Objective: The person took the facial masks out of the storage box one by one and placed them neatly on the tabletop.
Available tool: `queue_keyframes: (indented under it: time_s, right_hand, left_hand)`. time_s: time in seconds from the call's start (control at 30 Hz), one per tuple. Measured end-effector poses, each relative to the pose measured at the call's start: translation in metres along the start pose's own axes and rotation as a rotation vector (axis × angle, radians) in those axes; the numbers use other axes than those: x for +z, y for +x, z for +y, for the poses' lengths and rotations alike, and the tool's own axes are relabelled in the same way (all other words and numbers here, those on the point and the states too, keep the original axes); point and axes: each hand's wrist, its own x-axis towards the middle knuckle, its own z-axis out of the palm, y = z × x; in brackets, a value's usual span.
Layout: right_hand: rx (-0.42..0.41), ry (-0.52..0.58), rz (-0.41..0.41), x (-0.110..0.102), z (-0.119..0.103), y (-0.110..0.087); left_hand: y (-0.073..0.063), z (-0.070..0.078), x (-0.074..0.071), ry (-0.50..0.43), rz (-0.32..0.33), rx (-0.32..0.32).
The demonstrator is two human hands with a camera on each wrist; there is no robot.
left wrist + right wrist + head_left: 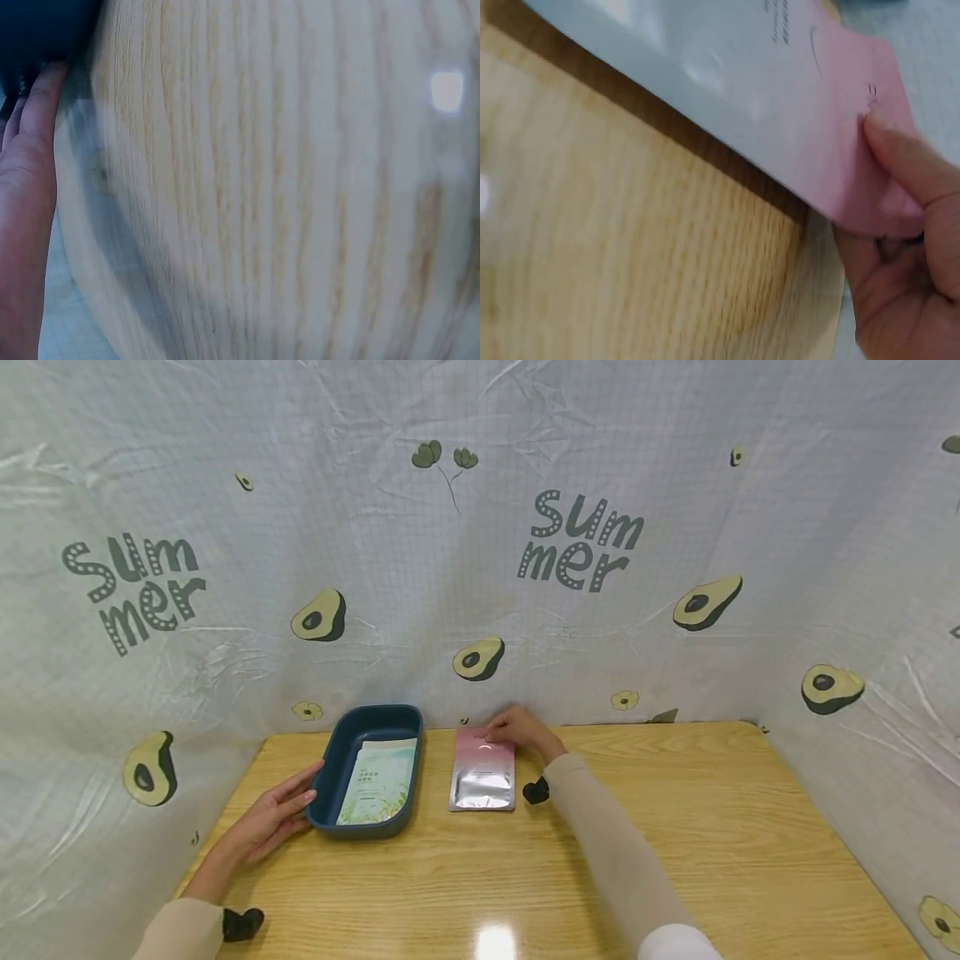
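Near the back edge of the table, my right hand [521, 731] pinches the upper right corner of a pink and silver sachet [483, 772]. The right wrist view shows the thumb [904, 150] on the sachet's pink top face, fingers beneath, and a shadow under its long edge. To the left stands a dark blue plastic bin [365, 832]. Inside it, a pale green and white sachet [378, 783] lies face up at a slant. My left hand [273, 817] touches the bin's left wall with extended fingers.
Wood-grain table [697, 852] extends in front and to the right. A white curtain [420, 585] printed with avocados and lettering hangs behind the table and along both sides. Black wrist straps [243, 925] show on both sleeves.
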Motion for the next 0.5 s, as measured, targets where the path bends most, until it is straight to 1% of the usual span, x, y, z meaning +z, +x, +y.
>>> queue_keyframes:
  time_s: [0.07, 0.2, 0.3, 0.37, 0.43, 0.5]
  right_hand:
    - [-0.004, -0.037, 0.040, 0.002, -0.003, 0.000]
    - [-0.045, -0.134, 0.141, 0.008, -0.010, -0.002]
    - [-0.041, -0.181, 0.197, 0.013, -0.015, -0.005]
    - [-0.019, -0.194, 0.217, 0.016, -0.017, -0.007]
    - [0.005, -0.181, 0.228, 0.019, -0.017, -0.008]
    - [0.024, -0.145, 0.240, 0.020, -0.014, -0.009]
  left_hand:
    - [0.000, 0.001, 0.000, 0.008, 0.004, -0.003]
    - [0.000, 0.002, 0.000, 0.028, -0.004, 0.009]
    - [-0.001, 0.002, -0.001, 0.031, -0.011, 0.014]
    - [-0.002, 0.001, -0.001, 0.028, -0.013, 0.014]
    - [-0.002, 0.001, 0.000, 0.024, -0.010, 0.009]
    - [-0.003, 0.001, 0.001, 0.025, -0.010, 0.007]
